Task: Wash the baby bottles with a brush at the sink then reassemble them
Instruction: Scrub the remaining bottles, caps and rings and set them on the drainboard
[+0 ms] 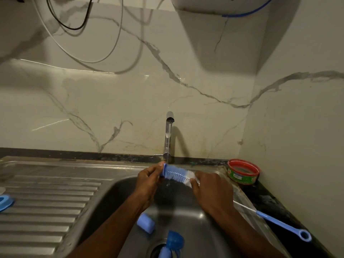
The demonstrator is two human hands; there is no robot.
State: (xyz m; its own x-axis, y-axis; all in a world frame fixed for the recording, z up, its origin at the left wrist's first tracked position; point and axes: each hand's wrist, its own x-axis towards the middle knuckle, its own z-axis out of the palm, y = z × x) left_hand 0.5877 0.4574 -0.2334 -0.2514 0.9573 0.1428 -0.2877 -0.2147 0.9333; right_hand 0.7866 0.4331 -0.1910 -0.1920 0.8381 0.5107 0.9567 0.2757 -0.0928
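Observation:
A bottle brush (176, 174) with blue and white bristles lies level under the running tap (168, 135), over the steel sink basin (195, 216). My left hand (148, 180) pinches its blue tip end. My right hand (212, 192) grips the brush at the white bristle end; its blue handle (283, 225) sticks out behind that hand over the right counter. Down in the basin lie a light blue bottle part (146, 223) and a darker blue dome cap (175, 241) near the drain.
A ribbed steel drainboard (46, 202) spreads to the left, with a blue ring part (5, 202) at its left edge. A red and green round tub (243, 171) stands on the dark counter at the back right. Marble walls close in behind and on the right.

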